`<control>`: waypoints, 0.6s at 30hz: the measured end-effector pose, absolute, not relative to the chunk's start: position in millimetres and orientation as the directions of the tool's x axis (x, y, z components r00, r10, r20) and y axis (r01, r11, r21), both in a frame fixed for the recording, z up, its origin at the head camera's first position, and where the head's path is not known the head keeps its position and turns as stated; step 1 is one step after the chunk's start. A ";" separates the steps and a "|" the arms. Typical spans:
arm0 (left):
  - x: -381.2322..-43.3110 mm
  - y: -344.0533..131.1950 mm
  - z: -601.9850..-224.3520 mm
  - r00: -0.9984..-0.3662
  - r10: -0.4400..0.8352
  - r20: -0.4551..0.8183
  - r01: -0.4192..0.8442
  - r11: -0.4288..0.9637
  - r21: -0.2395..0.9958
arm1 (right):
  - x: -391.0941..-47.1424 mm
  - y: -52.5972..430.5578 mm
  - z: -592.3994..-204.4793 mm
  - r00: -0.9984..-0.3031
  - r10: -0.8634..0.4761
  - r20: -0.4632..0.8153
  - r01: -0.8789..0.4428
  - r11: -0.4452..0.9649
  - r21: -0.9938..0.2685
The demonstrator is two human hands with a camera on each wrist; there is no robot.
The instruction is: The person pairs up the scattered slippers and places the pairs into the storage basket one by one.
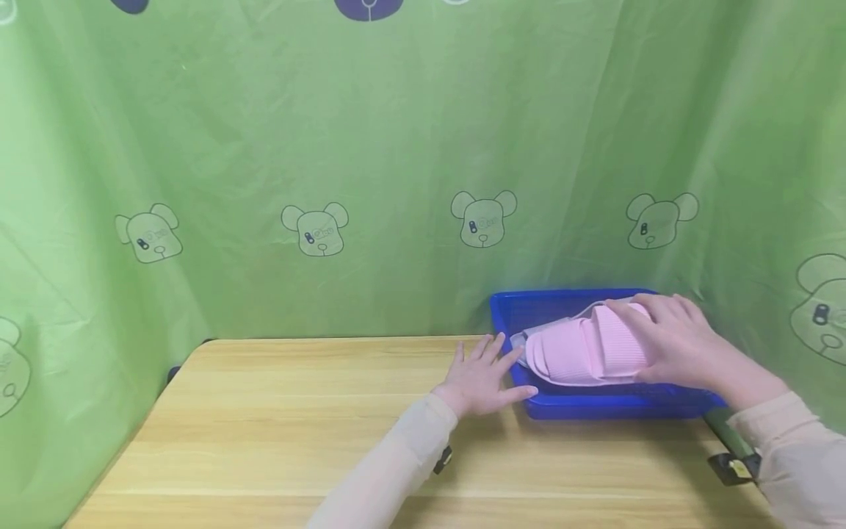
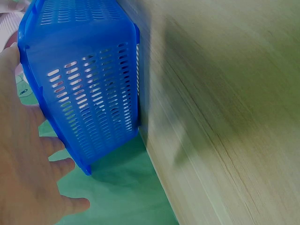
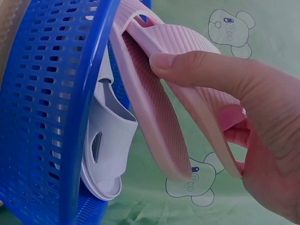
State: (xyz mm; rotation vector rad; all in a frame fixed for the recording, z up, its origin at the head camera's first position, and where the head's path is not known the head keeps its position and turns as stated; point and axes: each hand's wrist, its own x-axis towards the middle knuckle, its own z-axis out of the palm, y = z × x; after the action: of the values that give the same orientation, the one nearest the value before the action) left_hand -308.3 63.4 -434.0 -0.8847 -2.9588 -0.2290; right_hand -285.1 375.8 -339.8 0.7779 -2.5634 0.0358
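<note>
A pair of pink ribbed slippers point(image 1: 565, 356) is in my right hand point(image 1: 684, 345), tilted over the blue plastic basket point(image 1: 615, 408). In the right wrist view the thumb point(image 3: 187, 68) presses on one pink slipper while the other fingers curl behind the pair, partly hidden. Pale grey slippers point(image 3: 110, 140) lie inside the basket, mostly covered by the pink ones in the head view. At the basket's left rim is my left hand point(image 1: 479, 378), its fingers spread and straight. Whether every fingertip touches the rim I cannot tell.
The basket stands at the back right of the wooden table point(image 1: 284, 426), close to a green curtain point(image 1: 396, 147) with printed bear heads. A small black clip-like thing point(image 1: 730, 469) sits near the right edge, and a dark object point(image 1: 443, 460) shows beside the left forearm.
</note>
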 end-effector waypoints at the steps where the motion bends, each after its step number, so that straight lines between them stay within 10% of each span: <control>1: -308.4 63.4 -433.8 -0.836 0.542 0.084 0.548 0.827 0.126 | -285.0 374.8 -340.0 -0.733 -0.524 0.433 -0.535 0.838 0.108; 18: -307.2 62.7 -432.4 -0.836 0.544 0.069 0.548 0.827 0.129 | -286.3 364.8 -346.6 -0.697 -0.576 0.427 -0.559 0.810 0.180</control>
State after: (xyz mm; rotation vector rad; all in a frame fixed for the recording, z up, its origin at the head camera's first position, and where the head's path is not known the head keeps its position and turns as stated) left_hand -307.2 62.7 -432.4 -0.8890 -2.9742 -0.2235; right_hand -286.3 364.8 -346.6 0.8439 -2.5232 -0.0502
